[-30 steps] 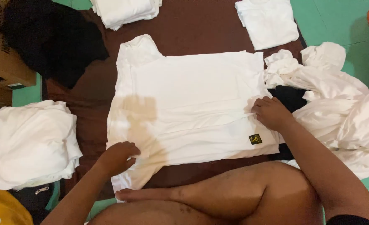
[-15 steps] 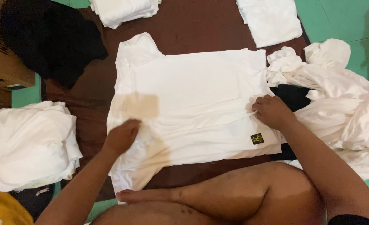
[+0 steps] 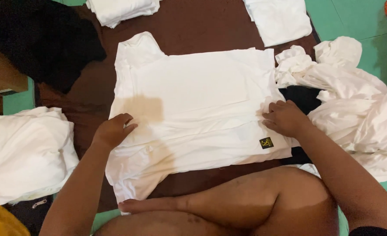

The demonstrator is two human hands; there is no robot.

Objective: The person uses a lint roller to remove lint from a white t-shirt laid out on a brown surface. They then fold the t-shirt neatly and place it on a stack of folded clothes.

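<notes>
White T-shirt (image 3: 202,109) is lying flat on a dark brown mat (image 3: 211,26), spread sideways w/ sleeves toward the left and the hem toward the right. Left hand (image 3: 113,130) is resting palm-down on the shirt's left part, near the lower sleeve, fingers loosely together, not gripping anything. Right hand (image 3: 284,118) is pressing on the shirt's right edge, fingers spread a bit, flat on the cloth; can't tell if it's pinching the fabric. A small dark tag w/ yellow mark (image 3: 266,143) is sitting on the shirt's lower right corner, just below the right hand. The person's bare leg (image 3: 228,203) is lying across the near edge of the mat, overlapping the shirt's lower sleeve. Loose pile of white cloth (image 3: 355,105) is lying to the right, touching the shirt's edge. Another white pile (image 3: 22,153) is lying on the left, well apart. Folded white stacks (image 3: 123,8) (image 3: 278,19) are sitting at the far side, black cloth (image 3: 40,43) at top left.
</notes>
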